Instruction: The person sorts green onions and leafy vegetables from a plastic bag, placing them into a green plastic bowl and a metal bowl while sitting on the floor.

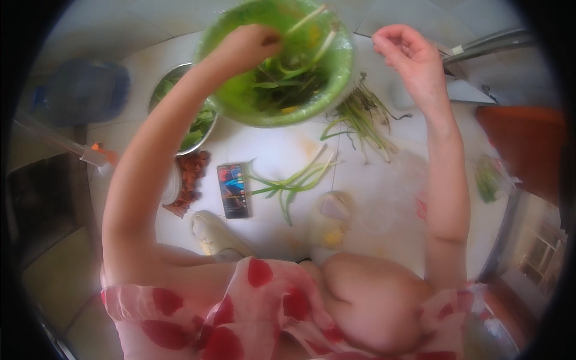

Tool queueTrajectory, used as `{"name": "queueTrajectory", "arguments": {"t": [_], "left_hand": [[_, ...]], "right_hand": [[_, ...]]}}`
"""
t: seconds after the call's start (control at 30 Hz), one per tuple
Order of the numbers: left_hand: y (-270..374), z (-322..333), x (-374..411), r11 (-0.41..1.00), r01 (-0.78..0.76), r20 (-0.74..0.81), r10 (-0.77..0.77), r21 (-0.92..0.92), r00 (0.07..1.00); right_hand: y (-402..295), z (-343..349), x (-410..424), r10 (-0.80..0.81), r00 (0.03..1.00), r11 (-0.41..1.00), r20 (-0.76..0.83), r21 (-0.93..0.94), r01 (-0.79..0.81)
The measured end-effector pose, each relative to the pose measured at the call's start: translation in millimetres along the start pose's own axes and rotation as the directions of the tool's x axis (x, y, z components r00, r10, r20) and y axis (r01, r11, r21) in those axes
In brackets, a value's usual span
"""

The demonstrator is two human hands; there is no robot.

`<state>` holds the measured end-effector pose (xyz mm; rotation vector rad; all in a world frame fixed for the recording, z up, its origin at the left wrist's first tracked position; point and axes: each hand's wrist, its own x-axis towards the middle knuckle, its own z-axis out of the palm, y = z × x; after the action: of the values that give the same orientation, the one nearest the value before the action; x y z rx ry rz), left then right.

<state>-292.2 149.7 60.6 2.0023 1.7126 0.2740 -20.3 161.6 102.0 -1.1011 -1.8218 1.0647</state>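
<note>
My left hand (256, 42) is over a green basin (281, 118), its fingers curled and their tips hidden. A pale scallion stalk (307, 19) reaches close to these fingers; whether they grip it I cannot tell. More scallions (292, 83) with green leaves and white root ends lie in the basin. My right hand (409, 56) is raised to the right of the basin, thumb and fingers drawn together, with nothing visible in them. Below it on the floor is a heap of scallions with withered leaves (366, 114). Several cleaner scallions (292, 182) lie nearer my feet.
A smartphone (233, 191) with a lit screen lies on the tiled floor. A steel bowl of leafy greens (200, 123) stands left of the basin, beside reddish-brown pieces (193, 182). At right are a clear plastic bag (396, 189), bagged greens (488, 180) and a reddish-brown object (524, 144).
</note>
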Motion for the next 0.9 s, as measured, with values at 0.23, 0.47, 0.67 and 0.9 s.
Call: {"name": "queueTrajectory", "arguments": {"t": [0.23,0.47,0.67,0.9], "left_hand": [[2,-73,-31,0.86,-0.101,-0.068,0.077,-0.5,0.995],[20,-107,-45,0.723,-0.11,-0.078,0.077,-0.682,0.994],[4,-94,-45,0.632,-0.079,-0.112,-0.012,-0.771,0.994],[4,-69,-46,0.653,-0.067,-0.087,0.003,-0.754,0.996]], "right_hand": [[-28,45,26,-0.173,0.979,0.984,0.109,-0.012,0.176],[-44,78,51,-0.202,0.967,0.979,0.152,0.043,0.198],[-41,92,52,-0.146,0.96,0.984,0.237,0.139,0.116],[-39,98,44,-0.102,0.98,0.979,0.172,0.193,0.068]]}}
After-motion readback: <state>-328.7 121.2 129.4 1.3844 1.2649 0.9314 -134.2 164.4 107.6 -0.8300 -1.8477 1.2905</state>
